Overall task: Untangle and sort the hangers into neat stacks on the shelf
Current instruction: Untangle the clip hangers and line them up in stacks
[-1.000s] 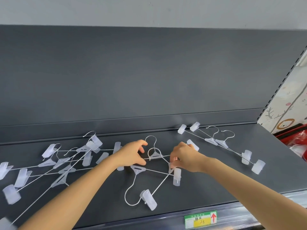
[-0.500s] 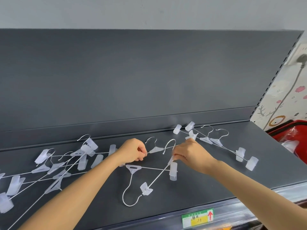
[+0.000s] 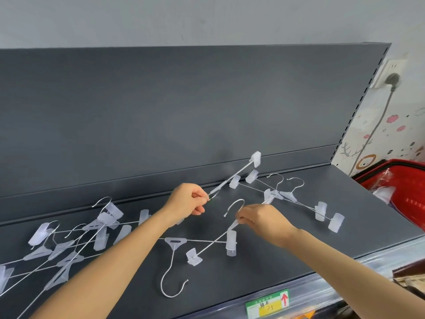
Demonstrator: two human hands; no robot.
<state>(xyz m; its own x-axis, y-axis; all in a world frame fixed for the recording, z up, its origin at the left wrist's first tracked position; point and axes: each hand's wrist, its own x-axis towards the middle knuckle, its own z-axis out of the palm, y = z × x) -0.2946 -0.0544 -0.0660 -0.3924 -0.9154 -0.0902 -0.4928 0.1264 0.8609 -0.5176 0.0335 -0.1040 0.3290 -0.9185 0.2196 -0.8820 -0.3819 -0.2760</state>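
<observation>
Left grip: the left hand (image 3: 188, 201) is closed, thumb against fingertips, pinching the near end of a raised hanger (image 3: 243, 169).
Right grip: the right hand (image 3: 259, 221) is curled around the neck of a second hanger (image 3: 207, 246), whose hook stands just above the knuckles.
Axis of the raised hanger: its bar climbs up and to the right from the left fingers, clear of the shelf (image 3: 264, 279). Its far clip (image 3: 256, 157) is in the air in front of the back panel. The hand hides whatever lies on the near side of the pinch.
Axis of the second hanger: its bar runs down and to the left from the right fingers to a low clip (image 3: 194, 257).
Crossing: that bar crosses the bar of a flat hanger (image 3: 175, 241) lying between the forearms. Which bar is on top cannot be told.
Likely key relation: the two held bars look separated, so the crossing below probably needs lifting free.
Neat pair: two aligned hangers (image 3: 286, 195) lie on the shelf to the right, just beyond the right hand, which is the nearer one.
Tangle: a heap of hangers (image 3: 66, 247) lies to the left, beside the left forearm and well apart from the pair.
</observation>
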